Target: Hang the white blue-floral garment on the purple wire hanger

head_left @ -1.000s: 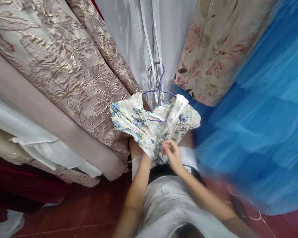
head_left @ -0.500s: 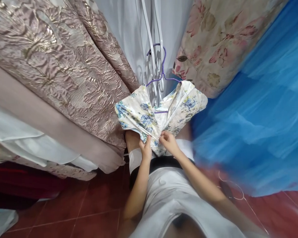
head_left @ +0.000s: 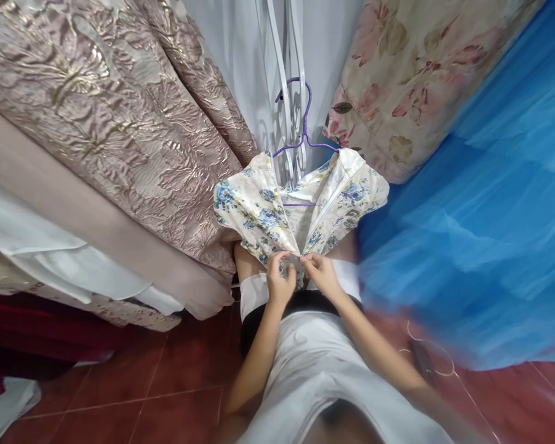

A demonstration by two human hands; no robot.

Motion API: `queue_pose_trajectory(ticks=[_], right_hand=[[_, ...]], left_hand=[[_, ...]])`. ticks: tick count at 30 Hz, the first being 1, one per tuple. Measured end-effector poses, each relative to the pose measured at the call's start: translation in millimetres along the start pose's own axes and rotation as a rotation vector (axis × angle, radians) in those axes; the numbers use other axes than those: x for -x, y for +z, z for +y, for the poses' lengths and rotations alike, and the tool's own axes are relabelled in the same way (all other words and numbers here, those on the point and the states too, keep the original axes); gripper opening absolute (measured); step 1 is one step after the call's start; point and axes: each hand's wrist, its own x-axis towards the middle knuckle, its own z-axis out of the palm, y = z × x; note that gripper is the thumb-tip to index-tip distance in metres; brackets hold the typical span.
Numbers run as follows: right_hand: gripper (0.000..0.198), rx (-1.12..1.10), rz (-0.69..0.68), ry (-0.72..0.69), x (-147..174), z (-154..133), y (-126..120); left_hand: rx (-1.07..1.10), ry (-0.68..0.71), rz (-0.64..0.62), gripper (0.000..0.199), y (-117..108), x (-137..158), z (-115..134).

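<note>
A short-sleeved cream top with blue flowers lies over my lap on a purple wire hanger. Its V-shaped opening faces up, and a narrow strip, possibly a zipper, runs down the right edge. At the bottom of the V, my right hand pinches the edge of the top between thumb and fingers. My left hand is just beside it, fingers curved and thumb apart, fingertips at the fabric. Whatever small part lies under the right fingertips is hidden.
Pink-gold brocade cloth hangs at left, above white and dark red fabrics. Pale floral cloth and a blue gown hang at right. White straps dangle ahead. A thin cable lies on the red tiled floor.
My left hand has shifted right and opened its pinch on the fabric. The V opening is spread wider and lies flatter. My right hand stays at its bottom, slightly lower.
</note>
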Motion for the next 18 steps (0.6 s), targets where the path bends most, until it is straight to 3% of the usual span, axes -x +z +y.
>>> queue_pose_trajectory(ticks=[2, 5, 11, 14, 18], right_hand=[[0.036, -0.016, 0.007, -0.005, 3.8, -1.2, -0.5], [0.033, -0.035, 0.015, -0.015, 8.2, -3.1, -0.7], [0.027, -0.165, 0.084, 0.023, 6.5, -14.6, -3.6], [0.021, -0.203, 0.161, -0.002, -7.5, -39.5, -6.7], [0.019, -0.24, 0.206, -0.121, -38.4, -92.7, -7.8]], left_hand=[[0.021, -0.033, -0.091, 0.019, 12.4, 6.9, 4.4], [-0.005, -0.054, -0.083, 0.009, 23.7, 9.2, 6.7], [-0.014, -0.122, -0.186, 0.006, 20.8, 5.5, 5.4], [-0.021, -0.135, -0.244, 0.007, 18.5, 7.7, 5.6], [-0.006, -0.171, -0.344, 0.006, 17.8, 11.5, 10.9]])
